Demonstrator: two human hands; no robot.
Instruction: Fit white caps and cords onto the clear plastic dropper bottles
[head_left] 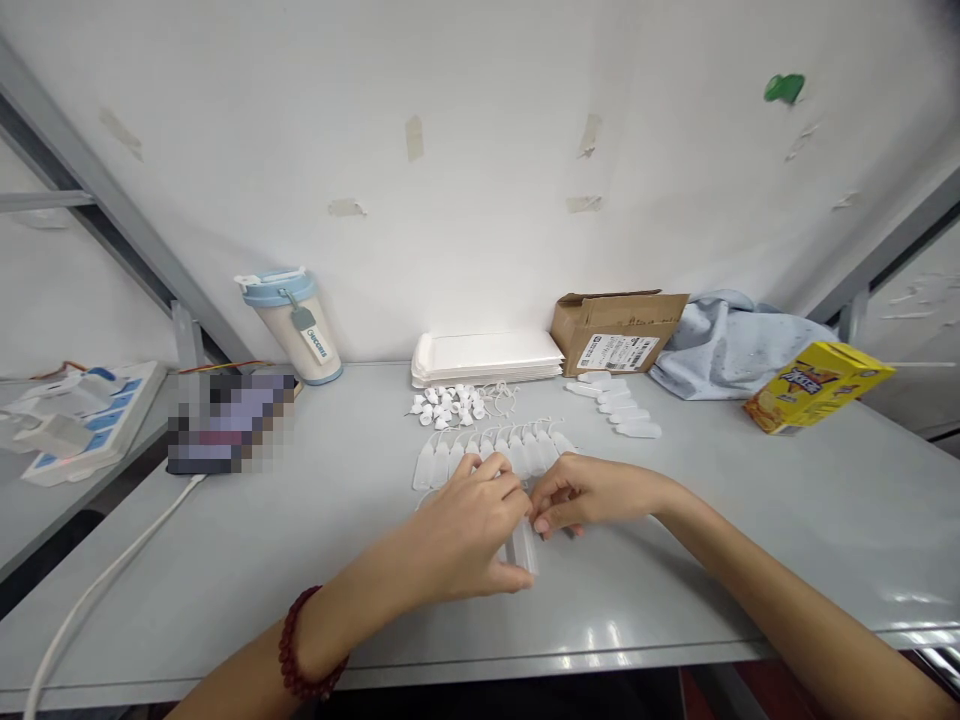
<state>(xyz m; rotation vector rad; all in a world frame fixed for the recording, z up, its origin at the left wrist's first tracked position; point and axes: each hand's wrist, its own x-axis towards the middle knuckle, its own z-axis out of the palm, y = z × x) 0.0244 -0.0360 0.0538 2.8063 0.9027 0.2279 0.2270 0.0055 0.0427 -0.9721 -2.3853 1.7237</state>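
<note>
My left hand (476, 525) is bent over some narrow clear plastic pieces (523, 548), its thumb at their near end and its fingers at the far end. Beside it, my right hand (589, 492) has curled fingers, with thumb and forefinger closed at the right side of these pieces. What those fingertips hold is hidden. Just beyond both hands lies a row of flat, frosted plastic tags (442, 462) with thin white loops at their tops. Part of the row is covered by my hands. Behind it sits a pile of small white caps (448, 405).
White envelopes (487, 358) are stacked at the wall, beside an open cardboard box (622, 335). Loose frosted pieces (626, 412) lie before the box. A cloth (727, 345) and yellow carton (814, 388) stand right; a tumbler (296, 325), phone (232, 425) and power strip (112, 420) left.
</note>
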